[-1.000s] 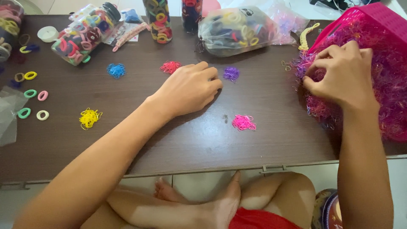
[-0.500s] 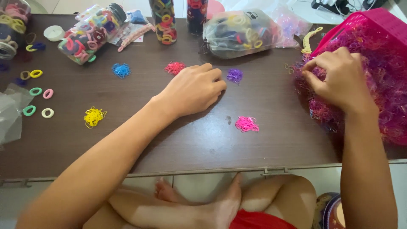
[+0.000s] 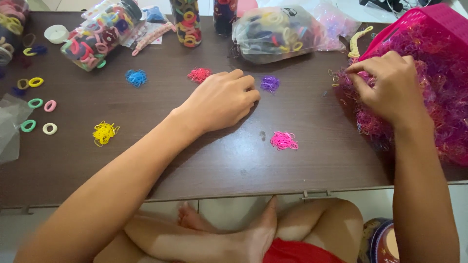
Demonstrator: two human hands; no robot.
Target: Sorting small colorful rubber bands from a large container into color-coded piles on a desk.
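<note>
My left hand (image 3: 219, 100) rests on the brown table (image 3: 214, 165) with its fingers curled under, nothing visible in it. It lies between a small red pile of tiny rubber bands (image 3: 199, 74) and a purple pile (image 3: 269, 84). My right hand (image 3: 390, 85) sits on a big heap of mixed pink and purple rubber bands (image 3: 438, 112), thumb and fingertips pinched together on some of them. Separate blue (image 3: 136, 77), yellow (image 3: 104, 132) and pink (image 3: 283, 140) piles lie on the table.
A pink basket (image 3: 438, 17) stands behind the heap at the right. Along the back are a jar of hair ties lying on its side (image 3: 100, 34), an upright jar (image 3: 185, 22) and a clear bag of ties (image 3: 278, 31). Loose rings (image 3: 35, 103) lie at the left.
My right hand's fingers have shifted slightly in the heap, pinching at the bands. My left hand stays where it was; the view has drifted a little.
</note>
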